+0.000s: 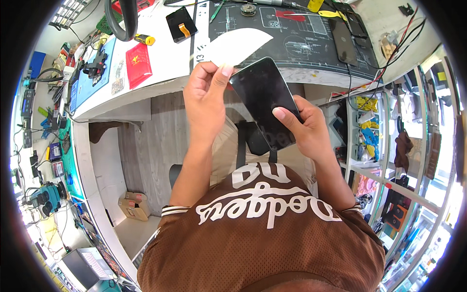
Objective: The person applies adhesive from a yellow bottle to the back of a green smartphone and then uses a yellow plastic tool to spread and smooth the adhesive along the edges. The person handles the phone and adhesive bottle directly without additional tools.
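Observation:
My right hand (311,126) grips a black smartphone (265,97) along its right edge, with the thumb lying on the dark glass. The phone is tilted, its top end leaning toward the left. Beside that top corner, my left hand (206,95) is closed, thumb and fingertips pinching the lower edge of a thin white sheet (238,45). The sheet has a curved outer edge and extends over the workbench. Whether the left fingertips also touch the phone is hidden.
On the white bench (165,61) lie a red packet (138,65), a black screen part (181,24) and a yellow-black tool (145,39). A dark work mat (301,48) carries another phone (343,41) and tools. Shelves (413,190) stand right; a cardboard box (134,206) sits below left.

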`<action>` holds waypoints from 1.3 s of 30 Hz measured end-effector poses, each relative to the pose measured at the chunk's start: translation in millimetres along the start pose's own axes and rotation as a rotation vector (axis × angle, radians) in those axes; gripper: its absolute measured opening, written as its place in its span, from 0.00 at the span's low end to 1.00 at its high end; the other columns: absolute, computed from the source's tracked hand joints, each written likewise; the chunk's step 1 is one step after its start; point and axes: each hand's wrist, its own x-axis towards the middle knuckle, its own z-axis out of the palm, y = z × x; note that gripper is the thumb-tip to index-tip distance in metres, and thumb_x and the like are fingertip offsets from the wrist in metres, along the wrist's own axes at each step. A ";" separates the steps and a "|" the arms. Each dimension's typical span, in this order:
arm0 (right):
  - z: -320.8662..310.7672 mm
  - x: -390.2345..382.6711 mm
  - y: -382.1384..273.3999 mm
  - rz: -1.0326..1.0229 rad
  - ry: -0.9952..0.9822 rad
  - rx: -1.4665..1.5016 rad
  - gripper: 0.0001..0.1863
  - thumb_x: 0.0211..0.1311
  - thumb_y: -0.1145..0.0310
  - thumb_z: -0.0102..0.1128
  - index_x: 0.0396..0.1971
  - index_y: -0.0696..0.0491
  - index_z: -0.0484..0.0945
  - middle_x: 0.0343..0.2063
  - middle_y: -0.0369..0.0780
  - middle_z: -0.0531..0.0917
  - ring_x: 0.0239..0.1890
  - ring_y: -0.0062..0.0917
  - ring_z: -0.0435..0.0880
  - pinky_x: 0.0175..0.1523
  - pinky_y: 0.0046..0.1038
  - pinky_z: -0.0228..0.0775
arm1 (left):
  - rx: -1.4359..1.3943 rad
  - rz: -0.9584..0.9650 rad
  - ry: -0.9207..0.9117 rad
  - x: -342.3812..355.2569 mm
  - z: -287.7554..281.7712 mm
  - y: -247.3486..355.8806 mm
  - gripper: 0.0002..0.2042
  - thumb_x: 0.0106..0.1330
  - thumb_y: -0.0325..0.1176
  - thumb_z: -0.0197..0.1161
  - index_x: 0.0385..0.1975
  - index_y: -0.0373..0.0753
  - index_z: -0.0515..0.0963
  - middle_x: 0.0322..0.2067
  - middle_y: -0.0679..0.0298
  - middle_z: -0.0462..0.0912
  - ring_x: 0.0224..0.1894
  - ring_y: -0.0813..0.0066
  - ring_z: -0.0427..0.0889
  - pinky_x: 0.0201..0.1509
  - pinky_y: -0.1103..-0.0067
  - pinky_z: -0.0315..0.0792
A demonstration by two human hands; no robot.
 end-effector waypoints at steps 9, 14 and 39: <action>-28.0 3.5 0.1 -0.401 -0.155 -0.349 0.15 0.73 0.67 0.71 0.53 0.58 0.83 0.36 0.33 0.86 0.40 0.15 0.81 0.48 0.23 0.76 | -0.591 -0.487 -0.133 15.0 -21.2 -5.5 0.09 0.78 0.36 0.63 0.46 0.36 0.81 0.40 0.63 0.86 0.34 0.78 0.84 0.46 0.75 0.84; -30.1 56.8 -27.2 -0.303 0.127 -0.383 0.25 0.72 0.61 0.69 0.63 0.58 0.79 0.55 0.44 0.87 0.56 0.27 0.84 0.63 0.30 0.74 | -0.483 0.009 0.061 7.3 -32.0 12.3 0.10 0.79 0.36 0.62 0.53 0.38 0.77 0.42 0.64 0.84 0.42 0.76 0.82 0.46 0.77 0.74; -82.5 68.9 -59.1 0.047 -0.363 0.446 0.65 0.66 0.13 0.24 0.50 0.67 0.87 0.45 0.51 0.91 0.49 0.33 0.92 0.56 0.28 0.79 | 0.929 1.798 -0.432 74.2 5.0 67.2 0.21 0.58 0.35 0.79 0.51 0.70 0.90 0.52 0.85 0.80 0.51 0.77 0.74 0.49 0.79 0.75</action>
